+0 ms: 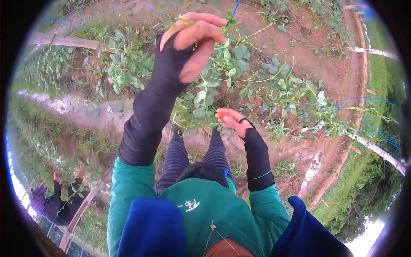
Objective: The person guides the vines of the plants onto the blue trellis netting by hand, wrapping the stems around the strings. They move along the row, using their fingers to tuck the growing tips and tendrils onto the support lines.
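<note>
My left hand (195, 43), in a black fingerless sleeve, is raised at the upper middle with its fingers curled. A blue string (234, 12) runs down to its fingertips, and another stretch comes in from the left behind it. Small green vine tips show beside the knuckles. Lower and to the right, my right hand (234, 119) wears a matching sleeve. Its fingers are pressed together at the edge of a leafy vine plant (209, 85); what lies between them is too small to make out.
More leafy vines (291, 100) trail to the right toward blue strings (368, 98) and a pale pole (376, 150). A wooden post (64, 40) lies across the upper left. Another person (55, 201) in dark clothing is among plants at lower left. My legs (175, 150) stand on bare soil.
</note>
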